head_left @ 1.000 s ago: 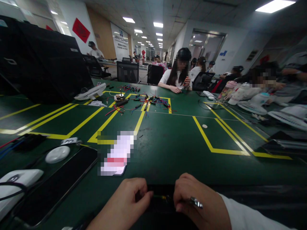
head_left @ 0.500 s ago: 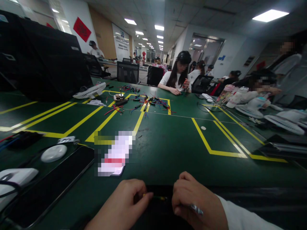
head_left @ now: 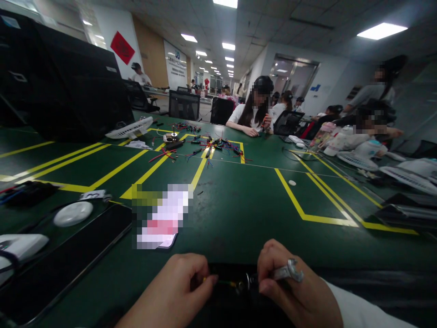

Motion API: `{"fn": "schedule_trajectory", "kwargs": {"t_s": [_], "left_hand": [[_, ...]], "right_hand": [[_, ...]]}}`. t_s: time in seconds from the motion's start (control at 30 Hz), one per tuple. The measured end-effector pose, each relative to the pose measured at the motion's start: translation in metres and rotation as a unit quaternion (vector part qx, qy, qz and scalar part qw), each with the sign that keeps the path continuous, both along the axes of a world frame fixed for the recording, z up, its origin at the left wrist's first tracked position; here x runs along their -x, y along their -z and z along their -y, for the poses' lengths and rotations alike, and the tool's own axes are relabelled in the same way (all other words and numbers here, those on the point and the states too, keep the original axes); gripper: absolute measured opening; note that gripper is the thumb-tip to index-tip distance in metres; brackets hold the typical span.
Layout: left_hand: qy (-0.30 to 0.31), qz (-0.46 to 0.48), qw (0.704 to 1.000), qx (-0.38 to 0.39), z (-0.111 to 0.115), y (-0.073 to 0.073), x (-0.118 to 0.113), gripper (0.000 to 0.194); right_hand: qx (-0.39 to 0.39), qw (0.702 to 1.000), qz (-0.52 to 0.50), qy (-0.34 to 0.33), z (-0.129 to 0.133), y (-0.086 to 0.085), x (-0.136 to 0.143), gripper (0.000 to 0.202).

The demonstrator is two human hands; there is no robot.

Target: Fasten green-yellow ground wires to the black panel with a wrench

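At the table's near edge, my left hand (head_left: 180,287) pinches a thin yellow-green wire (head_left: 223,282) between thumb and forefinger. The wire runs right toward a small metal fitting (head_left: 241,286) over a dark area below the edge. My right hand (head_left: 290,282), in a white sleeve, is closed around a silver open-ended wrench (head_left: 288,271). Its open jaw sticks out on the right, and another metal end shows left of the fingers, near the fitting. What the fitting belongs to is too dark to make out.
A lit phone (head_left: 167,218) lies on the green table (head_left: 232,205) beyond my left hand. At left are a black tablet-like slab (head_left: 75,259) and a white round object (head_left: 73,214). Wired parts (head_left: 215,146) lie mid-table; a person (head_left: 254,109) sits opposite.
My right hand has moved right, away from my left hand, and turned so that more of the wrench shows. My left hand has kept its pinch in nearly the same place.
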State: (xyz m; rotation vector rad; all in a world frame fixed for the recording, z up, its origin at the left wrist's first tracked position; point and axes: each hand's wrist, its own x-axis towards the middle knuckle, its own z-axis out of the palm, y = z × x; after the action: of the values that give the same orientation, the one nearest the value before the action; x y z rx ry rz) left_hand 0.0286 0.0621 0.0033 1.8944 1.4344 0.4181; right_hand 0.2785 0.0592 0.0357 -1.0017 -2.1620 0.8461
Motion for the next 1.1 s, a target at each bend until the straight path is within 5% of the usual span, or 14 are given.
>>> {"fn": "schedule_trajectory", "kwargs": {"t_s": [0.37,0.8,1.1], "left_hand": [[-0.001,-0.005,1.000,-0.005,0.0002,-0.0008,0.0000,0.028],[0.007,0.001,1.000,-0.008,0.0013,0.0031,0.0010,0.030],[0.008,-0.002,1.000,-0.020,0.0001,0.0048,0.0011,0.028]], "right_hand": [[-0.046,0.995,0.059,-0.068,-0.0019,0.0025,0.0044,0.031],[-0.051,0.988,0.069,-0.124,-0.0042,-0.0019,0.0040,0.009],[-0.060,0.997,0.022,-0.035,0.0012,-0.0023,0.0007,0.023]]}}
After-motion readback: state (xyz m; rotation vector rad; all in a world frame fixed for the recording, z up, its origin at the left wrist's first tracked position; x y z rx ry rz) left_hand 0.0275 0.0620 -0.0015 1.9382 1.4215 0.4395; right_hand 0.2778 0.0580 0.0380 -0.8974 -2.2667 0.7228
